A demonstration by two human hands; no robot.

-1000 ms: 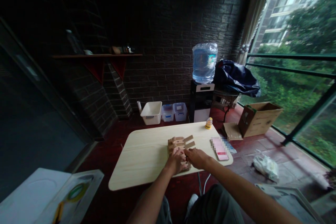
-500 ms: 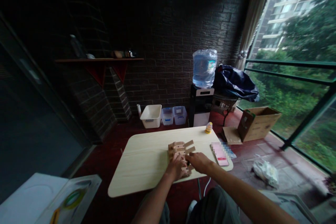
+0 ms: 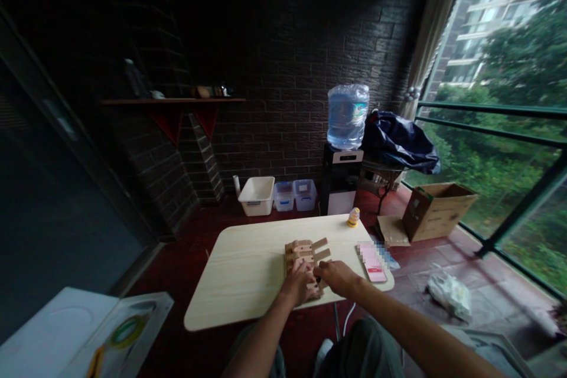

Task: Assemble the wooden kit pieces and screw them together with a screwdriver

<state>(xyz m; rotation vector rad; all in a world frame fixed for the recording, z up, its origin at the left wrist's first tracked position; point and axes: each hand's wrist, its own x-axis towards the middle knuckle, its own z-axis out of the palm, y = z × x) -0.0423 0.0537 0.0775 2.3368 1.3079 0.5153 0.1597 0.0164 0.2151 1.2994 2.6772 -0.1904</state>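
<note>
A wooden piece (image 3: 303, 249) with several flat slats sticking out to the right lies on the pale table (image 3: 239, 271). My left hand (image 3: 299, 281) rests on its lower part, fingers bent over the wood; whether they grip it is hard to see. Beside it, my right hand (image 3: 332, 275) is closed around something small and dark at the wood's right side, too small to name. Two slats show above my right hand.
On the table stand a small yellow-capped bottle (image 3: 353, 217) and a pink phone-like item (image 3: 372, 262). Behind are plastic bins (image 3: 257, 196), a water dispenser (image 3: 344, 180) and a cardboard box (image 3: 436, 209). An open case (image 3: 133, 331) lies at lower left.
The view has shifted slightly, so the room appears a little further right. Both hands stay at the wooden piece, with hardly any visible movement.
</note>
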